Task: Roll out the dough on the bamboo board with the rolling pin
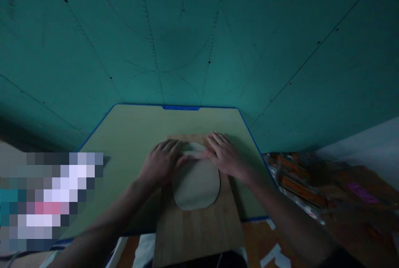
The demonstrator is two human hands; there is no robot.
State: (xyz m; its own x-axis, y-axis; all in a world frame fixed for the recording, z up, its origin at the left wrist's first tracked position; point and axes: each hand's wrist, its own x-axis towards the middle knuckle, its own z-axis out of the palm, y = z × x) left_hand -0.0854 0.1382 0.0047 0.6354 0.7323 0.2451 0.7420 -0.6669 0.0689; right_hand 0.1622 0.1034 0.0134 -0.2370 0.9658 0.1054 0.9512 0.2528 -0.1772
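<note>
A flat, pale, rounded sheet of dough (197,187) lies on a wooden board (199,232). Its far end shows a raised, folded or rolled strip between my hands. My left hand (163,161) is at the far left side of the dough, thumb pointing inward along the strip and fingers bent over the edge. On the far right side, my right hand (223,153) mirrors it, its thumb touching the strip. Both hands close on this far edge; the fingertips are partly hidden or blurred.
Under the board is a pale mat or panel with a blue rim (134,124). A green wall (183,43) rises behind it. Packaged goods (299,185) and a cardboard box (358,185) sit at right. White scraps (276,256) lie below. A pixelated patch covers the left.
</note>
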